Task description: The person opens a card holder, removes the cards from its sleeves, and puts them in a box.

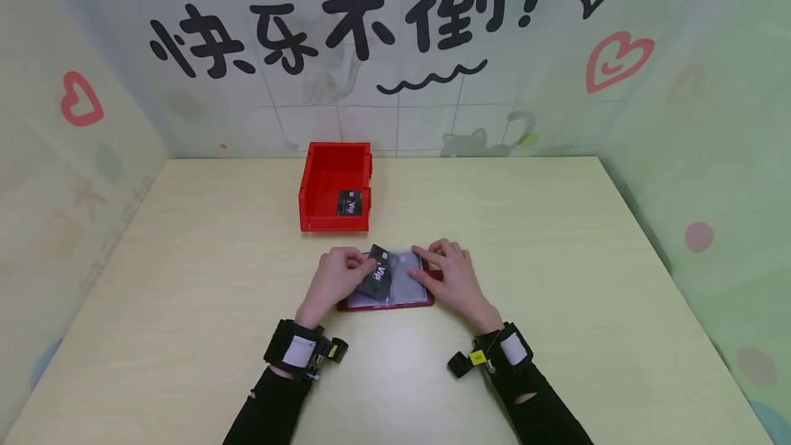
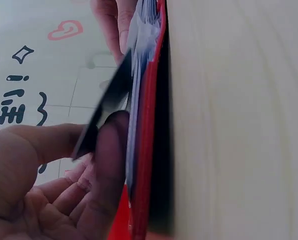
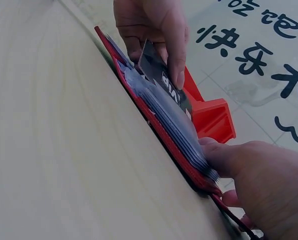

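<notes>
My left hand (image 1: 336, 279) pinches a black card (image 1: 382, 283) marked "Vip" between thumb and fingers. The card lies tilted across the left page of an open card holder (image 1: 408, 288) with a red cover and clear plastic sleeves. From the left wrist view, the card (image 2: 109, 95) stands at a slant against the sleeves, its lower end close to them. At the holder's right edge my right hand (image 1: 456, 281) grips it, the thumb (image 3: 219, 155) lying on the stacked sleeves and the fingers round the edge.
Behind the holder stands a red bin (image 1: 324, 180) on the pale wooden table (image 1: 556, 280). Another black "Vip" card (image 1: 349, 203) lies in its front right corner. A printed backdrop (image 1: 395, 122) closes off the table's back and sides.
</notes>
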`<state>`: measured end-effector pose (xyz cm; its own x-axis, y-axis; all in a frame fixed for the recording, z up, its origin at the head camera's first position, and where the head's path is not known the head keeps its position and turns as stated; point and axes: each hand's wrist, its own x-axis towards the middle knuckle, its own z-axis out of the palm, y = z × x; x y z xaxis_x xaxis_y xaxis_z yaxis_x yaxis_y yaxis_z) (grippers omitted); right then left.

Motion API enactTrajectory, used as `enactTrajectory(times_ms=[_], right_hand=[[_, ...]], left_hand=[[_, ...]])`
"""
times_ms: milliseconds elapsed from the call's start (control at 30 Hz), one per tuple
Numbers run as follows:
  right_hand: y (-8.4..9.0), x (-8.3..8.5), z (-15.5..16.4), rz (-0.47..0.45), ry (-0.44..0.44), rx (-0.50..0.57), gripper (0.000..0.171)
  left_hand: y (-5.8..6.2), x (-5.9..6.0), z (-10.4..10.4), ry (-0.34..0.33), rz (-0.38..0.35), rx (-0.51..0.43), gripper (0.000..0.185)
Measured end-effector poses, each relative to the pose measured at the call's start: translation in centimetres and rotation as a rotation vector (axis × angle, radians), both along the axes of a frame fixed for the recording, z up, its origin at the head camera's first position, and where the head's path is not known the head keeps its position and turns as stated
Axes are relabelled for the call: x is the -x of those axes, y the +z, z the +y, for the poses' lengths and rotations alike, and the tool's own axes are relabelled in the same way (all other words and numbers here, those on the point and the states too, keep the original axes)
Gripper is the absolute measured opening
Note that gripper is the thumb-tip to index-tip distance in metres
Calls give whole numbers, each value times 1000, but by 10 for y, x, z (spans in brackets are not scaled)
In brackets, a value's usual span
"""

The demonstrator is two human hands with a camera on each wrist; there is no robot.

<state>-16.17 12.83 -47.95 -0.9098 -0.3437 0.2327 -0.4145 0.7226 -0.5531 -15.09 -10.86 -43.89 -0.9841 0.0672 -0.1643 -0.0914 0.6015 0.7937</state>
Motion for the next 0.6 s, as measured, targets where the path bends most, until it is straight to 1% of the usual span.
enactTrajectory(times_ms=[100, 233, 333, 400, 533, 600], right_hand=[[0, 0, 0, 2, -2, 6, 46], [2, 1, -1, 2, 4, 10, 47], [3, 1, -1, 9, 2, 8, 47], [4, 1, -1, 10, 1, 10, 47], [3, -1, -1, 2, -4, 14, 47], [2, -1, -2, 3, -1, 17, 47]], left_hand=[[1, 2, -2, 20, -41, -23, 21], [1, 4, -6, 22, -75, -30, 25], [1, 6, -10, 35, -71, -21, 28], [2, 8, -13, 56, -72, -29, 30], [3, 9, -18, 112, -66, -66, 33], [4, 9, -20, 145, -45, -84, 34]])
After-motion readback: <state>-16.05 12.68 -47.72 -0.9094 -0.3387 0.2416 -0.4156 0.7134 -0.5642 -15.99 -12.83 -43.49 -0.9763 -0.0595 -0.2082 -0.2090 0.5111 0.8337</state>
